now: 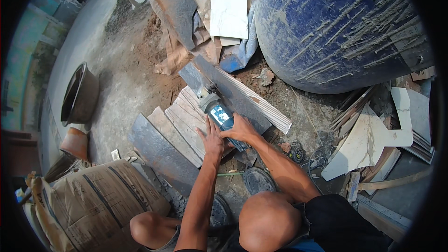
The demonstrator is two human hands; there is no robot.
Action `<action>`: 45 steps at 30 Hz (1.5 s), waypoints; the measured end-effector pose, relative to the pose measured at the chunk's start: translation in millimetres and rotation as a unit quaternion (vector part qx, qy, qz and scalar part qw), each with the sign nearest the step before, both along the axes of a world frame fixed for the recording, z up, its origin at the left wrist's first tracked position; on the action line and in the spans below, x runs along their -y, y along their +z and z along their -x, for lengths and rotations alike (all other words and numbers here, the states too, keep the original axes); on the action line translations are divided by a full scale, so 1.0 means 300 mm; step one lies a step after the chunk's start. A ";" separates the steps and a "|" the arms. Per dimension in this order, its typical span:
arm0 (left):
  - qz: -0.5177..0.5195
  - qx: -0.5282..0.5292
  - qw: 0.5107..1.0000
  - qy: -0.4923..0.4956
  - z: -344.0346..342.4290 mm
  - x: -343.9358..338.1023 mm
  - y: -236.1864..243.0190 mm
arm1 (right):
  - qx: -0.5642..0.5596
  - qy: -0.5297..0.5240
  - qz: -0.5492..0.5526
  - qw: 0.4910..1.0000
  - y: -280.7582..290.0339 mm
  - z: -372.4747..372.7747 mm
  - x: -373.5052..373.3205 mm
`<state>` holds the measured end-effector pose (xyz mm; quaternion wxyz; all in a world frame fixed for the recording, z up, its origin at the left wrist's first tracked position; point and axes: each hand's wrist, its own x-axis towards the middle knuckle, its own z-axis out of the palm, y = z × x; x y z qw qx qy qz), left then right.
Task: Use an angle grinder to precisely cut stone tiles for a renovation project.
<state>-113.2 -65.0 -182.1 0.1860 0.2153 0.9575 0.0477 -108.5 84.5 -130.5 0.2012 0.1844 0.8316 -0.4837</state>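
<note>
A blue angle grinder (220,115) lies across a dark grey tile (235,95) in the middle of the view, its head pointing away from me. My right hand (241,129) is wrapped round the rear of the grinder's body. Just left of it, my left hand (213,138) lies with its fingers stretched out and apart, against the side of the grinder and over the tiles. Whether it also touches the tool's underside is hidden. Pale tile strips (183,123) and another dark tile (163,151) lie under and left of my hands. The cutting disc is hard to make out.
A large blue drum (345,28) crusted with cement stands at the far right. White tile offcuts (229,7) are piled beyond. More broken tiles (361,144) lie right, near a tape measure (296,151). At left are a black bucket (83,94) and a brown sack (105,200).
</note>
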 end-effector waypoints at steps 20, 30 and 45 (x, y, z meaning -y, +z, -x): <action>0.019 -0.011 1.000 -0.009 0.004 -0.002 -0.020 | 0.003 0.007 -0.009 1.000 -0.010 -0.048 -0.012; 0.033 0.006 0.999 -0.004 0.004 -0.012 0.004 | 0.014 0.011 -0.002 1.000 0.011 -0.052 -0.017; 0.005 0.008 0.999 0.032 -0.007 -0.008 -0.003 | 0.021 0.011 0.006 1.000 0.022 -0.075 -0.018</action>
